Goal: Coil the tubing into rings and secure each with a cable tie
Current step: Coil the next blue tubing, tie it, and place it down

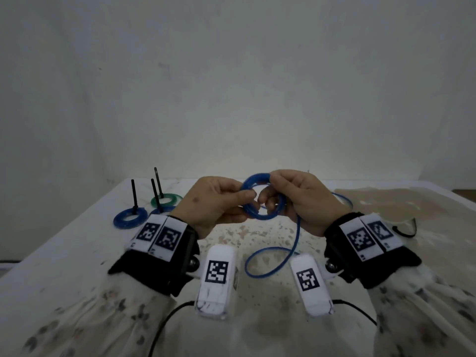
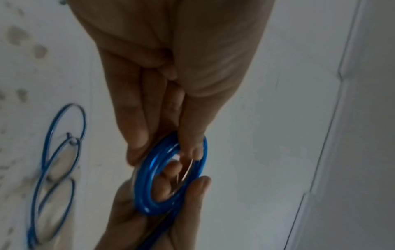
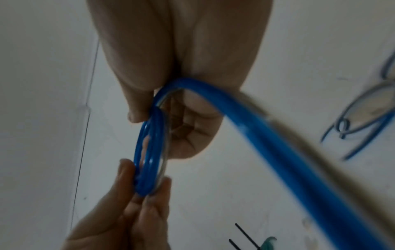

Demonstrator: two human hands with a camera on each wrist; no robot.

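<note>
Tubing [image 1: 262, 199] coil pinched by both hands, fingers hiding its near side.

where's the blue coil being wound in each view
Head: blue coil at centre, held up between the left hand and right hand.
Left wrist: lower centre, nearly face-on.
Right wrist: left of centre, edge-on.
Shared landmark: the loose blue tubing on the table.

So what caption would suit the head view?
Both hands, left hand and right hand, wind blue plastic tubing into a ring above the table.
</note>
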